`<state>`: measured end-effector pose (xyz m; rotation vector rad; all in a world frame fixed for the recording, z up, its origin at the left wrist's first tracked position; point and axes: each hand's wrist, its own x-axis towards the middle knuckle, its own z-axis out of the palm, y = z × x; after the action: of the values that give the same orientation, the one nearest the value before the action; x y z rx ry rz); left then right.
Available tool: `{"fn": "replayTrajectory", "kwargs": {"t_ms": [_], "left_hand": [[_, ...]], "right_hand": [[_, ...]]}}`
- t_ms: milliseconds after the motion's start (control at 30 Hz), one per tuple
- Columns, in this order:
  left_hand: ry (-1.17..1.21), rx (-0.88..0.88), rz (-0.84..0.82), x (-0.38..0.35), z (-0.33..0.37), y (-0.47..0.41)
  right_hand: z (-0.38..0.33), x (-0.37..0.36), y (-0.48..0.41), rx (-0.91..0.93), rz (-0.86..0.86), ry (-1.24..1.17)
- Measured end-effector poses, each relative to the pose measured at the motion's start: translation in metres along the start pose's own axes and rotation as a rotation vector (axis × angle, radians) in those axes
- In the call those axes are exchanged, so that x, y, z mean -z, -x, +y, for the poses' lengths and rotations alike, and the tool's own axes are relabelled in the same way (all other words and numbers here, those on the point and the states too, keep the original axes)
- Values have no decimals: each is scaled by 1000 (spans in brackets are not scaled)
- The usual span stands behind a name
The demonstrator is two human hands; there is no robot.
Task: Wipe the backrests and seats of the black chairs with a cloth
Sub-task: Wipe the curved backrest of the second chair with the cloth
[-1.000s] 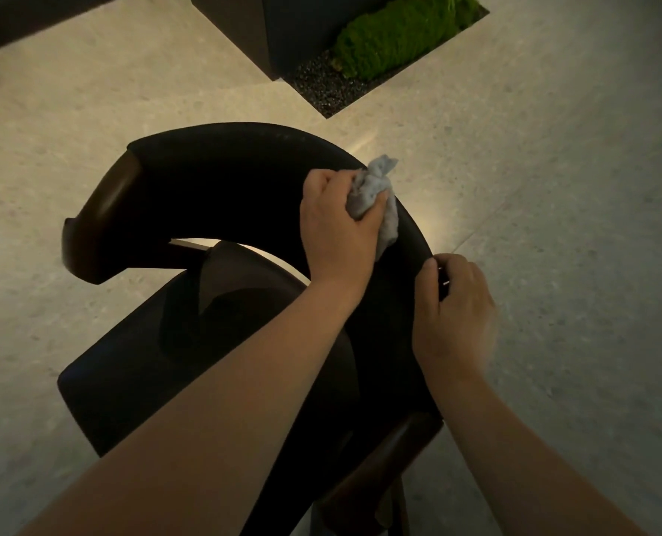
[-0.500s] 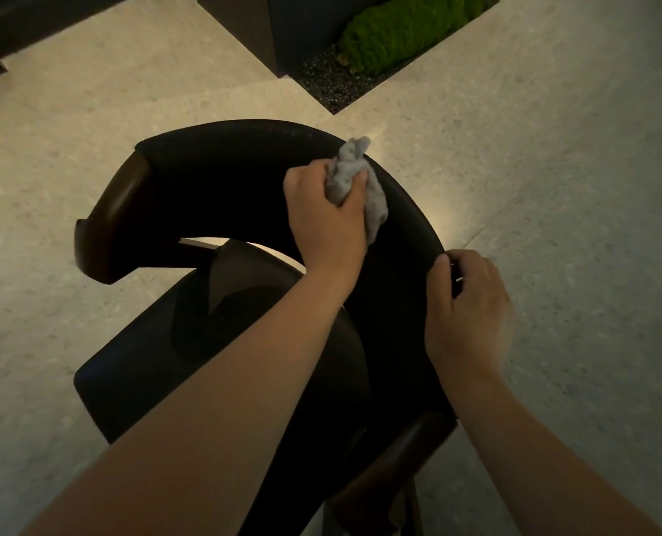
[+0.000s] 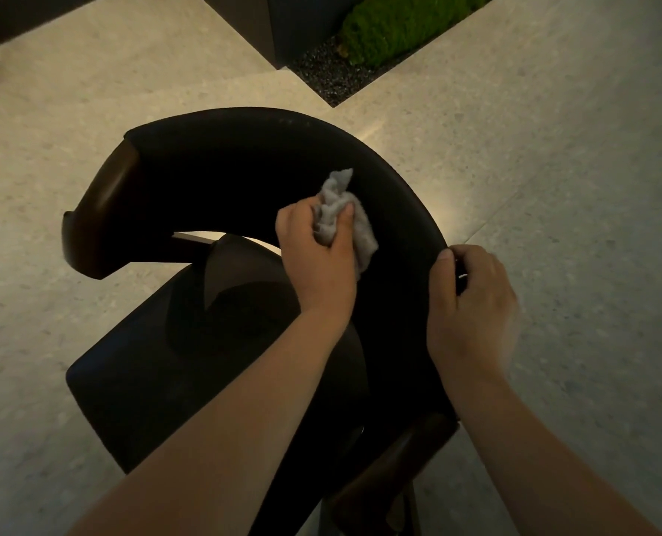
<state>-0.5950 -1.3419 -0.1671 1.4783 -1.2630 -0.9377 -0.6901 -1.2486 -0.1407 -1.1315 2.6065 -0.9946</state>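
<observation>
Your left hand [image 3: 317,265], gripping the bunched grey cloth [image 3: 364,236], now works mid-band on the curved backrest [image 3: 244,156], in from the outer rim it wiped a moment ago. Your right hand [image 3: 472,303] still grips the outer edge. The seat [image 3: 147,381] likely comes next.

Dim, warm indoor light. The speckled floor [image 3: 553,187] is brightest in a patch just beyond the curved backrest [image 3: 244,156], with a small glare spot by its far rim, and fades to grey away from the backrest. Backrest and seat [image 3: 159,381] read as near-featureless black. The right hand [image 3: 472,303], at the backrest's edge, is motion-blurred along its outer side.
</observation>
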Motion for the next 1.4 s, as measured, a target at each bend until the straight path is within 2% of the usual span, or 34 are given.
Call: {"fn": "replayTrajectory", "kwargs": {"t_ms": [100, 333, 467, 633, 733, 800, 867, 967, 1100, 1200, 1233, 1300, 1333, 1367, 1400], "left_hand": [[-20, -21, -1, -6, -4, 5], [-76, 169, -78, 4, -44, 6], [-76, 207, -73, 4, -56, 7], [-194, 253, -123, 8, -89, 8], [-359, 301, -86, 15, -109, 8], [-300, 482, -68, 17, -112, 13], [-300, 454, -87, 18, -105, 15], [42, 552, -27, 11, -95, 18], [-106, 365, -124, 6, -94, 17], [-70, 403, -140, 12, -100, 12], [-128, 411, -173, 14, -102, 9], [-304, 338, -95, 23, -105, 5], [-334, 374, -101, 29, -103, 4], [-422, 324, -156, 34, -96, 2], [-388, 299, -171, 36, -92, 1]], "right_hand": [[0, -1, 0, -4, -2, 6], [2, -2, 0, -2, -11, -28], [2, -2, 0, -3, -14, -37], [3, -1, -1, -10, -20, -41], [4, -1, -1, -8, -19, -37], [3, -1, -1, -10, -18, -23], [3, -1, -1, -11, -15, -5], [3, 0, -1, -12, -29, -3], [2, 0, -1, -11, -29, -11], [0, 1, -1, -18, -36, -10], [0, 1, -1, -18, -36, -15], [0, 2, 0, -20, -32, -17], [0, 2, 0, -21, -30, -13], [0, 2, -1, -22, -29, -7], [0, 1, -1, -19, -29, -2]]}}
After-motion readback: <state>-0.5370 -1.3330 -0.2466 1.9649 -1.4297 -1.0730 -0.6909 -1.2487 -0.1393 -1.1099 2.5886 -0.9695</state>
